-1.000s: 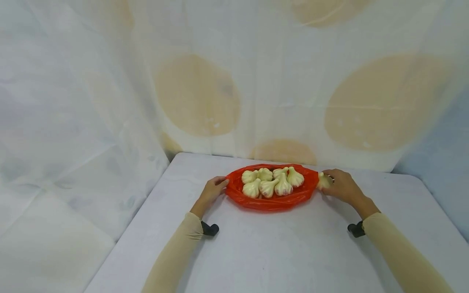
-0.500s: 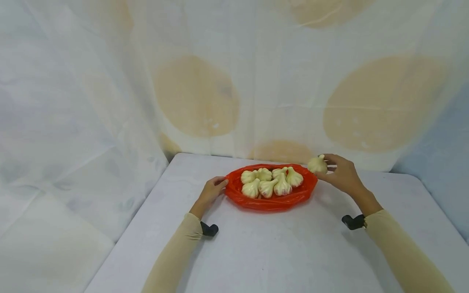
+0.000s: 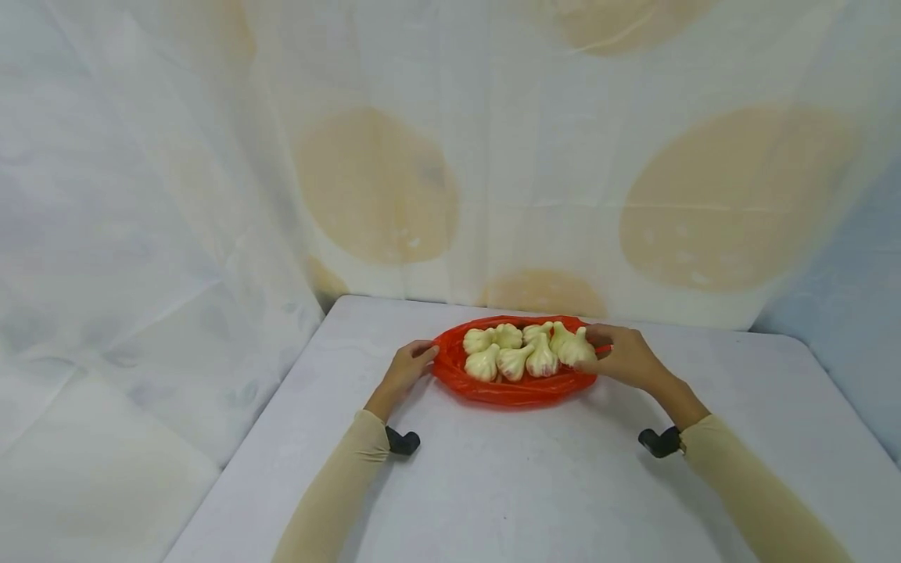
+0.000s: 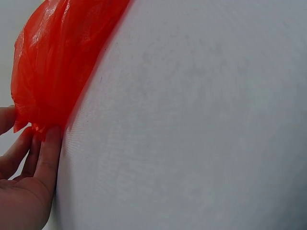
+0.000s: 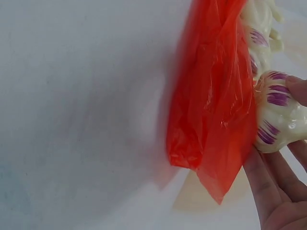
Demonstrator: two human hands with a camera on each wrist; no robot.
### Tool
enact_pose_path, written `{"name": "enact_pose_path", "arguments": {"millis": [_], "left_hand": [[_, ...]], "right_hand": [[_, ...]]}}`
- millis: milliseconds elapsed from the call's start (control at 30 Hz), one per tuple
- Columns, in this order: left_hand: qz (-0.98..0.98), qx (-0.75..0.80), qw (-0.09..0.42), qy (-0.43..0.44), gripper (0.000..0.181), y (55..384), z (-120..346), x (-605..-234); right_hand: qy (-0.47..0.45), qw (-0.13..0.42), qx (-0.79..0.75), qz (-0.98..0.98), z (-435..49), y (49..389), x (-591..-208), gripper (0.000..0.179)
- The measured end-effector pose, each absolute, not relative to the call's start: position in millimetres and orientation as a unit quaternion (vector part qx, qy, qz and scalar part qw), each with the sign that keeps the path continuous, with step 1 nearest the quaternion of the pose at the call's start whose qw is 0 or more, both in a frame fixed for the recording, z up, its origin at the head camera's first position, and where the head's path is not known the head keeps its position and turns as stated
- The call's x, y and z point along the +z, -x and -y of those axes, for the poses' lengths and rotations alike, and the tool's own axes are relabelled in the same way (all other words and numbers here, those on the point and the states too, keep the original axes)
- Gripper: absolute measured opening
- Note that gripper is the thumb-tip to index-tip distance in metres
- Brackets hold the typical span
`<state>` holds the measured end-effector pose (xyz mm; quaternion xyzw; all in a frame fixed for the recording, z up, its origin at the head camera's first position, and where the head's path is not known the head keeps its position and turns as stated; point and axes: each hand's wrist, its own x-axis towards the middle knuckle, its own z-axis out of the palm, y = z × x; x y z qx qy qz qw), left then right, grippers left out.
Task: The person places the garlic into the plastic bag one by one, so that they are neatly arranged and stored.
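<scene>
Several white garlic bulbs with purple streaks (image 3: 543,356) lie in a red plastic bag (image 3: 514,397), which is spread wide on the table. With its fingertips my left hand (image 3: 407,369) pinches the bag's left edge, and the left wrist view shows the fingers (image 4: 50,153) against the gathered film. Between thumb and fingers my right hand (image 3: 629,358) holds one garlic bulb (image 5: 280,110) at the right end of the bag. That bulb is just inside the rim, beside the other bulbs. Part of the right hand is cut off in the right wrist view.
The bag stands near the far edge of a white-covered table (image 3: 493,485). Behind it hangs a pale curtain (image 3: 535,156) with tan round patches. More pale fabric (image 3: 141,313) hangs on the left.
My right hand has lifted the garlic bulb from beside the bag's right end, then moved it left and down into the bag. My left hand has stayed at the left edge.
</scene>
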<state>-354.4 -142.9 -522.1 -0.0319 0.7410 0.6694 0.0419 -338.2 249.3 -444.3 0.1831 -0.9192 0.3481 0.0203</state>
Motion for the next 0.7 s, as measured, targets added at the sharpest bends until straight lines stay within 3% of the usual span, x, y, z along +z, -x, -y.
{"name": "enact_pose_path", "arguments": {"millis": [300, 700], "left_hand": [[-0.742, 0.668, 0.037, 0.036, 0.031, 353.0, 142.3, -521.0], [-0.743, 0.668, 0.031, 0.033, 0.032, 354.5, 141.8, -525.1]], "right_hand": [[-0.186, 0.014, 0.324, 0.928, -243.2, 338.7, -447.2, 0.057], [-0.187, 0.013, 0.299, 0.936, -247.9, 340.9, -455.4, 0.068]]}}
